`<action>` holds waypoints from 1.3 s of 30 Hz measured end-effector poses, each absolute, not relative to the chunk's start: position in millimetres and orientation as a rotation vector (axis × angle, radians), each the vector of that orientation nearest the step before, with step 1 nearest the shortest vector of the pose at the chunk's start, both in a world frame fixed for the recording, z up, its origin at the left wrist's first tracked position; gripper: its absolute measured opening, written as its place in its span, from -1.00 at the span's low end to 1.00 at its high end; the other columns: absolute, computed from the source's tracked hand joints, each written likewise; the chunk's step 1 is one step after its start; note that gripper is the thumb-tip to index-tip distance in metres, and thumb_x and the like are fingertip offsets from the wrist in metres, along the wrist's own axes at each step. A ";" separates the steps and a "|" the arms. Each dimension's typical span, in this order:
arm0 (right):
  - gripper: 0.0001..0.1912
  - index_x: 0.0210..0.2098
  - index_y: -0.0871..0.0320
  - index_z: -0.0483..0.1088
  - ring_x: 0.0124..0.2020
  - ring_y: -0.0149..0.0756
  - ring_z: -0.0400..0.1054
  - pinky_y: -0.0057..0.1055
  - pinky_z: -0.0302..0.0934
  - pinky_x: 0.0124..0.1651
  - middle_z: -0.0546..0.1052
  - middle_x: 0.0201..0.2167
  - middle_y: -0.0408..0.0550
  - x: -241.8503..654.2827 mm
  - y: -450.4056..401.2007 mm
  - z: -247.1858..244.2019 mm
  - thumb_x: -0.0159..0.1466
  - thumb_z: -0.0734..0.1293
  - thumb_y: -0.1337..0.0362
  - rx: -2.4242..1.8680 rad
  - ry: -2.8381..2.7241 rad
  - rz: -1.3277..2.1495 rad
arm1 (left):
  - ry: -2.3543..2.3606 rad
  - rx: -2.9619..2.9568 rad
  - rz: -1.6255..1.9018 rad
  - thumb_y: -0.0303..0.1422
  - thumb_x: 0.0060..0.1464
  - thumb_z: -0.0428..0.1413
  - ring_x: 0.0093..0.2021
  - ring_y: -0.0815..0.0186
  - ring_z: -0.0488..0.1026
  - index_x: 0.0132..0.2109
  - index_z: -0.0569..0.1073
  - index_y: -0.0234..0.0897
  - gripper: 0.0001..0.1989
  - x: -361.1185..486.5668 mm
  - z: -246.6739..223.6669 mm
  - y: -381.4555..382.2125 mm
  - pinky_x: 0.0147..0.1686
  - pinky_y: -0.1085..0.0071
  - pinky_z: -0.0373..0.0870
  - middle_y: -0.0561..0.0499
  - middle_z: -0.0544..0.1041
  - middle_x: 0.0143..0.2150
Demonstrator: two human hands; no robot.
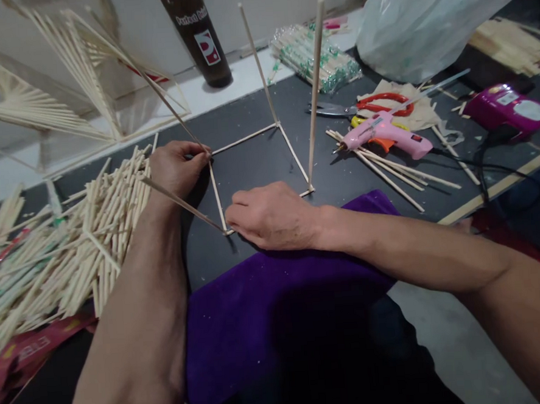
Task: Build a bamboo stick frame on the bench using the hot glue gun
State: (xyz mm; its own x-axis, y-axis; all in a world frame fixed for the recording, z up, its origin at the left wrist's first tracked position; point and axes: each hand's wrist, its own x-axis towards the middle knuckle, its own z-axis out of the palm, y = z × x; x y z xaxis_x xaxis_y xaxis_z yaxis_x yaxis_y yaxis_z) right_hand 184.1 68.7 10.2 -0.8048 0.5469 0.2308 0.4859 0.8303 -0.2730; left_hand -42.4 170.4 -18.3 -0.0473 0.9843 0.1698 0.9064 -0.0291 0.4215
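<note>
A square frame of thin wooden sticks [244, 139] lies on the dark tabletop, with a stick rising from each corner. My left hand [179, 165] pinches the foot of the far-left upright stick [162, 93], where it meets the base. My right hand [271, 217] rests over the near side of the square, its fingers curled around the near stick close to the near-left corner; the fingertips are partly hidden. Beside that hand, another upright stick [185, 205] leans outward to the left. On the right side, two more uprights stand, the nearer one [316, 89] at the near-right corner.
Loose sticks [119, 205] are heaped at the left. A pink glue gun [385, 135] lies at the right near red-handled pliers [383, 102] and a purple device [511, 111]. Behind stand a dark bottle [200, 41] and fanned stick structures [79, 73]. Purple cloth [240, 313] covers the front edge.
</note>
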 end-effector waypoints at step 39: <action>-0.75 -0.12 0.21 0.43 -0.30 -0.28 0.41 -0.37 0.03 -0.42 0.56 -0.21 0.04 196.4 49.3 20.6 0.41 0.13 0.41 -0.645 -2.646 0.044 | 1.756 1.458 1.870 -0.30 -0.22 0.15 -0.61 0.48 0.25 -0.44 0.34 -0.24 -0.84 13.0 114.6 73.5 -0.65 0.46 0.07 0.13 0.43 -0.50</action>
